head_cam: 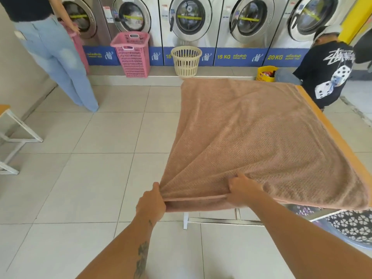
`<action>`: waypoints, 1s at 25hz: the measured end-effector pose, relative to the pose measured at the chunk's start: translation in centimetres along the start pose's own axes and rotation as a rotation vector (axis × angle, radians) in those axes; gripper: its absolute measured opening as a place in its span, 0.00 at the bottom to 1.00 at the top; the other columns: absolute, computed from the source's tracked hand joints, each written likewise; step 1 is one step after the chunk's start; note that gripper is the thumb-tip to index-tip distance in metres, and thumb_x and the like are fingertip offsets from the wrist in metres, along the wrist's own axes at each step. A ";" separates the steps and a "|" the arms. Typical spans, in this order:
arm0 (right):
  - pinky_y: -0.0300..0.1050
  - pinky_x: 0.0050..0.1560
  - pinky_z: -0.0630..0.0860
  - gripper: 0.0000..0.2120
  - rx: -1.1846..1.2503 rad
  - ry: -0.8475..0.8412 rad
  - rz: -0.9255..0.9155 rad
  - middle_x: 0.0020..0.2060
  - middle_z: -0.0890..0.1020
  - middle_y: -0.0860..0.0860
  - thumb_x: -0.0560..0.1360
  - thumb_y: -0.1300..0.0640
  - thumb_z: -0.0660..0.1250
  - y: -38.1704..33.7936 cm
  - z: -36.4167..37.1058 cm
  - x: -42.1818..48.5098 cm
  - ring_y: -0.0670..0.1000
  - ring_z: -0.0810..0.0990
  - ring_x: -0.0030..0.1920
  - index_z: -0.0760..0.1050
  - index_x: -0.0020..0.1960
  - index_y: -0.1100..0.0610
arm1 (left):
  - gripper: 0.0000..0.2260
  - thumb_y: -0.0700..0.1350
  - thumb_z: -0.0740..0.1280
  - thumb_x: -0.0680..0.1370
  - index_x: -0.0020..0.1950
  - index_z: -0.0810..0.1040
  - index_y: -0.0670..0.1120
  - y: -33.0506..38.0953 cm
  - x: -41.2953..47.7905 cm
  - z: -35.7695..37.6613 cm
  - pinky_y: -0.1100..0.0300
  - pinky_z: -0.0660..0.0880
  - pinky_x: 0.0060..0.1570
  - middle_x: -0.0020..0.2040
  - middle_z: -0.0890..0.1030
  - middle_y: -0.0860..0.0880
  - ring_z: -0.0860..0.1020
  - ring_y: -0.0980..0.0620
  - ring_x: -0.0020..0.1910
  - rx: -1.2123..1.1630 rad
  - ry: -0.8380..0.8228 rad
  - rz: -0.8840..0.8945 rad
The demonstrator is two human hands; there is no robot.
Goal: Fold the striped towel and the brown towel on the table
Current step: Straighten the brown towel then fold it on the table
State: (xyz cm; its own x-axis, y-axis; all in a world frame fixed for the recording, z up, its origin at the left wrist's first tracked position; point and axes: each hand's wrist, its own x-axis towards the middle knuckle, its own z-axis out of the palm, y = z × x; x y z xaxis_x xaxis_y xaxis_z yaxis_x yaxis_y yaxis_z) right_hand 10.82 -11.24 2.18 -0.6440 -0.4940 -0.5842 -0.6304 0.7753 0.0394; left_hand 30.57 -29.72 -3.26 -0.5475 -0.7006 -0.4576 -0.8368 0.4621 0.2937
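At lower centre of the frame, the left hand (150,200) and right hand (242,189) each grip the near edge of a brown towel (261,133) spread over the tabletop (330,127).

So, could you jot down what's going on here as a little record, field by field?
Place: laundry room, washing machines along the back wall
Towel: brown towel spread over the table
Left: left hand pinches the towel's near corner
Right: right hand grips the near edge
Missing: striped towel not in view
Floor: pink basket, cream basket
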 end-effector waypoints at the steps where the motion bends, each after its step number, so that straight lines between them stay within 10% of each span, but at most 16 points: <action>1: 0.61 0.59 0.75 0.22 -0.015 -0.050 0.050 0.62 0.70 0.55 0.72 0.50 0.62 -0.8 -0.4 -0.1 0.61 0.75 0.59 0.70 0.64 0.56 | 0.27 0.48 0.62 0.76 0.74 0.58 0.52 -0.3 0.4 0.0 0.48 0.80 0.49 0.51 0.76 0.46 0.79 0.43 0.47 -0.090 -0.194 -0.003; 4: 0.59 0.62 0.74 0.22 0.003 -0.042 0.194 0.58 0.77 0.54 0.73 0.53 0.61 -3.6 -1.8 0.2 0.58 0.78 0.57 0.71 0.66 0.59 | 0.49 0.61 0.70 0.68 0.79 0.42 0.61 -1.3 1.8 -2.5 0.50 0.78 0.57 0.68 0.75 0.47 0.78 0.46 0.59 -0.266 -0.680 0.010; 11: 0.39 0.39 0.75 0.27 0.440 0.131 0.054 0.65 0.76 0.56 0.75 0.64 0.59 -12.0 -4.5 1.3 0.50 0.79 0.48 0.65 0.74 0.56 | 0.21 0.52 0.66 0.77 0.71 0.70 0.56 -1.8 8.4 -11.2 0.53 0.73 0.63 0.64 0.77 0.48 0.76 0.48 0.61 -0.272 -0.362 0.268; 15: 0.37 0.27 0.68 0.22 0.707 0.204 0.062 0.48 0.79 0.53 0.78 0.63 0.59 -13.8 -5.4 3.7 0.45 0.73 0.32 0.67 0.71 0.57 | 0.15 0.47 0.63 0.79 0.66 0.74 0.54 0.8 11.5 -12.9 0.59 0.73 0.49 0.60 0.79 0.46 0.78 0.49 0.55 -0.312 -0.317 0.367; 25: 0.48 0.41 0.71 0.13 0.738 0.314 0.284 0.47 0.76 0.53 0.76 0.54 0.62 -16.4 -10.3 15.0 0.56 0.74 0.44 0.64 0.58 0.56 | 0.15 0.38 0.57 0.79 0.56 0.76 0.55 7.5 22.6 -16.3 0.59 0.78 0.42 0.56 0.80 0.48 0.82 0.51 0.49 -0.198 -0.223 0.445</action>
State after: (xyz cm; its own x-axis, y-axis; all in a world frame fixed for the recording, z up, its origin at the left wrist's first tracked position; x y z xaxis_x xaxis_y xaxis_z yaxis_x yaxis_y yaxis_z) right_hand 7.00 -35.45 1.13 -0.8941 -0.2434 -0.3760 -0.0527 0.8908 -0.4514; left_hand 11.84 -50.92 2.27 -0.8534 -0.3175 -0.4135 -0.5206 0.5616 0.6431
